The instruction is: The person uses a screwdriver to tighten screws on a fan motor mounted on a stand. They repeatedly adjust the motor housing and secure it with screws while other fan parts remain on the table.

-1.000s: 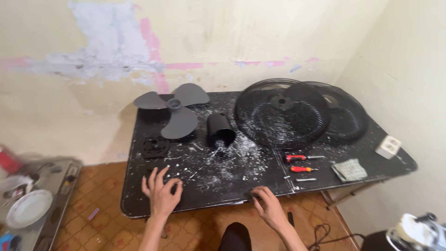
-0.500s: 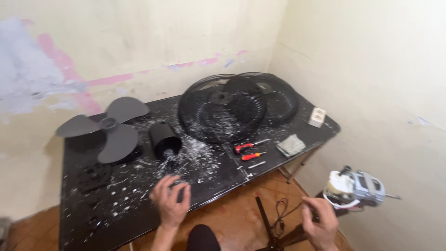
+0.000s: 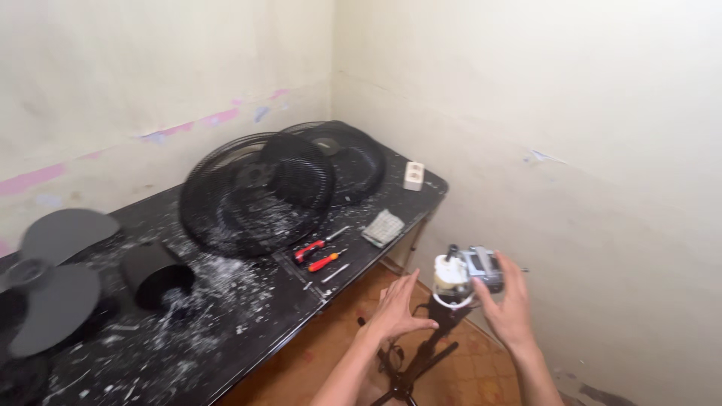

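Note:
A white and grey fan motor (image 3: pixel 460 275) sits on top of a black stand (image 3: pixel 423 352) on the tiled floor, just right of the black table (image 3: pixel 226 346). My right hand (image 3: pixel 510 302) cups the motor from its right side, fingers behind it and thumb below. My left hand (image 3: pixel 398 307) hovers with fingers spread just left of the motor and does not clearly touch it.
On the table lie two black fan grilles (image 3: pixel 252 197), a grey fan blade (image 3: pixel 53 289), a black cylinder (image 3: pixel 154 277), red and orange screwdrivers (image 3: pixel 320 256), a grey cloth (image 3: pixel 382 227), a white socket block (image 3: pixel 413 175) and scattered white debris. Walls close in behind and on the right.
The view has swung right, from the table to the corner. Both hands left the table edge and came up around the fan motor on its stand.

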